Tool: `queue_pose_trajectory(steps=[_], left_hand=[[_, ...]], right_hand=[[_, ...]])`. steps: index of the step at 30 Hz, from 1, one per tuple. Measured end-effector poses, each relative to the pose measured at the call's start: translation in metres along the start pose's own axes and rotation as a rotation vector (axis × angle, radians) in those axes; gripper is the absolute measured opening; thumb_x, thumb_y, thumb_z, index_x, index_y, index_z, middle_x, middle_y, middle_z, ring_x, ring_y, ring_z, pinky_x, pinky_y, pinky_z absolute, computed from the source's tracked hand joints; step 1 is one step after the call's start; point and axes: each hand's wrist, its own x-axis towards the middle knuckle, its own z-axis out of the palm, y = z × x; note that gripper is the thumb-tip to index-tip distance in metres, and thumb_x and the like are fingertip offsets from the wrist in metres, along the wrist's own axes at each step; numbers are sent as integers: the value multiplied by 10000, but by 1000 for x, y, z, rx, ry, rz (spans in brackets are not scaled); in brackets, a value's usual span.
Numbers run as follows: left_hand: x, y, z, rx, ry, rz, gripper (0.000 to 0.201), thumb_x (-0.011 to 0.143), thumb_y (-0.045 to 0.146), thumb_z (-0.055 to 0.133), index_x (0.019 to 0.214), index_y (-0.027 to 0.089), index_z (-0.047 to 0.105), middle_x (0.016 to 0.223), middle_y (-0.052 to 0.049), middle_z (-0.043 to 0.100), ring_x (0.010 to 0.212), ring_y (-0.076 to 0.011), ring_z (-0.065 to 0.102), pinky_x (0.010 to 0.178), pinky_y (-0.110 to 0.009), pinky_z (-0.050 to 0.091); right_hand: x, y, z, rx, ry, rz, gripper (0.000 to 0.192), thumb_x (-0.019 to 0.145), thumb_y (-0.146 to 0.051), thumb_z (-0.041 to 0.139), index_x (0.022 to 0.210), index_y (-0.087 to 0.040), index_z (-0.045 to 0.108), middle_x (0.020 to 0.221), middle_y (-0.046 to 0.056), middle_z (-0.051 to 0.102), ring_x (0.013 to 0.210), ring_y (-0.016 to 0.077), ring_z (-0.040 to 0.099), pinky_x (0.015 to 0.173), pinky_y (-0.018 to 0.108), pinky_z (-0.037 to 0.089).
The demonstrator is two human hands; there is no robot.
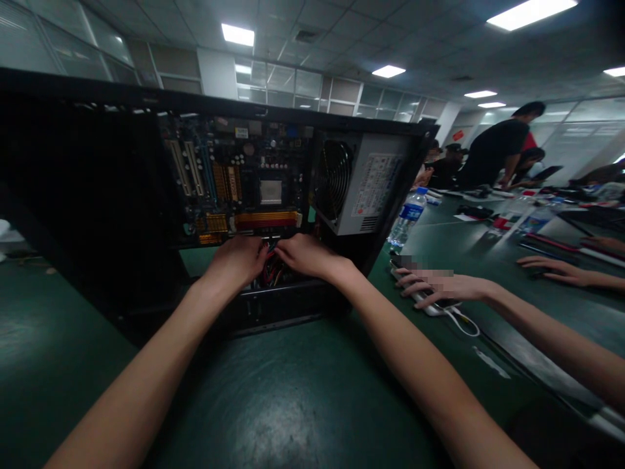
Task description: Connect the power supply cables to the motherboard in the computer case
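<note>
An open black computer case (293, 306) stands on the green table with its inside facing me. My left hand (243, 257) and my right hand (305, 255) meet low inside it, below the motherboard (254, 156). Both have their fingers closed on a bundle of thin coloured cables (274, 268), with red and yellow strands showing. The fingertips partly hide what they pinch. Just above my hands lie the orange and red memory slots (267, 220). A grey power supply (374, 185) with a round black fan grille (333, 179) sits at the upper right of the case.
To the right, another person's hand (449, 286) rests on a phone-like device with a white cable (463, 322). Beyond the case stands a water bottle (409, 218). A further hand (561, 270) lies on the table (293, 404). Several people are at the back right.
</note>
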Motion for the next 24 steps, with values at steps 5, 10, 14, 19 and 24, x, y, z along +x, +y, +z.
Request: queue_pose_trajectory(steps=[5,10,14,19,24], left_hand=[[2,-2,2,-1,1,23,391,993,355,381,1008,180,731,1011,-136,757,932,-297,714,743,-351,485],[8,-3,2,33,-20,16,421,980,388,360,982,186,730,975,-142,759,878,-308,714,687,-361,471],[11,-5,4,36,6,36,394,973,379,371,929,192,715,937,-150,754,865,-326,713,690,-380,465],[10,-7,6,3,-8,35,414,975,393,358,925,194,718,935,-146,753,863,-327,710,686,-380,460],[7,-6,2,-25,-20,25,427,981,395,343,957,190,717,965,-142,755,885,-314,715,718,-373,461]], right_hand=[[-1,-1,-4,-7,-18,4,368,1063,-312,380,1114,-143,703,1072,133,735,963,221,701,746,263,425],[-2,-2,-10,-14,-32,-7,395,1072,-331,356,1144,-142,696,1098,138,729,958,226,698,759,270,445],[-2,-1,-13,-22,-28,-8,417,1075,-349,339,1148,-147,697,1105,139,727,942,226,697,741,269,445],[-2,0,-10,-2,-27,-15,402,1068,-332,348,1147,-139,692,1098,152,726,960,244,701,752,284,453],[0,2,-6,0,5,-26,379,1065,-330,358,1115,-149,687,1066,144,732,929,231,706,761,282,468]])
